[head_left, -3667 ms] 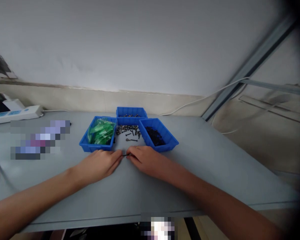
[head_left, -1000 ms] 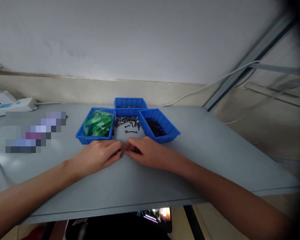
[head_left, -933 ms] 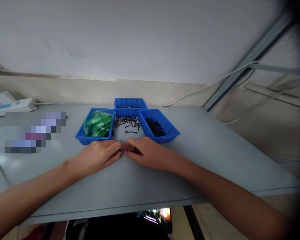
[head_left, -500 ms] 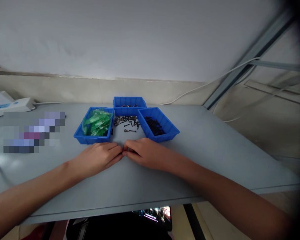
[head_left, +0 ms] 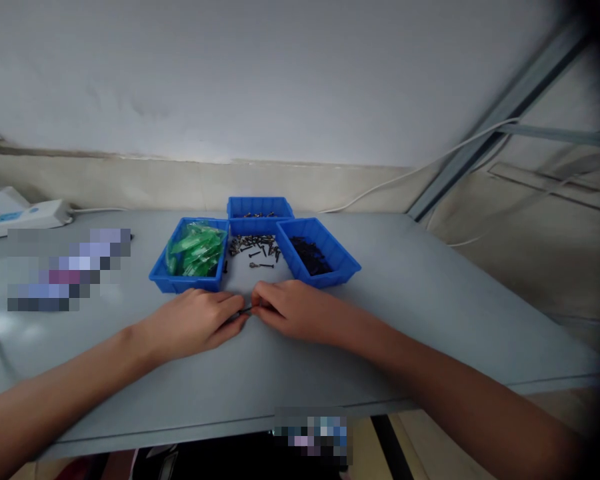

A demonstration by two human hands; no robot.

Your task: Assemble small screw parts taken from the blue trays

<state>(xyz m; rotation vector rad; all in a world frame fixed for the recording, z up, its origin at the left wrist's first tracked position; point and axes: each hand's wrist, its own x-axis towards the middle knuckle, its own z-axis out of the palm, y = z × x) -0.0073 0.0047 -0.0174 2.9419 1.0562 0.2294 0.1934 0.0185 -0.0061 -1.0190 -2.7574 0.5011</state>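
Observation:
My left hand (head_left: 195, 319) pinches a thin dark screw (head_left: 245, 311) between thumb and fingers just in front of the trays. My right hand (head_left: 293, 308) is closed at the screw's other end, its fingertips almost meeting those of my left. Whatever else sits inside the right fingertips is hidden. Beyond the hands, a single screw with a metal fitting on one end (head_left: 261, 266) lies on the table. Behind it spreads a loose pile of similar screws (head_left: 253, 244).
A blue tray (head_left: 180, 285) with green plastic packets stands left, another blue tray (head_left: 347, 267) with black screws (head_left: 310, 256) right. The back blue tray (head_left: 260, 203) holds small brass-coloured parts. A power strip (head_left: 35, 217) and blurred-out object (head_left: 75, 267) lie on the table's left.
My fingertips have drawn slightly apart, and the dark screw now shows between them. The trays and the pile stay in place; the view has tilted a little.

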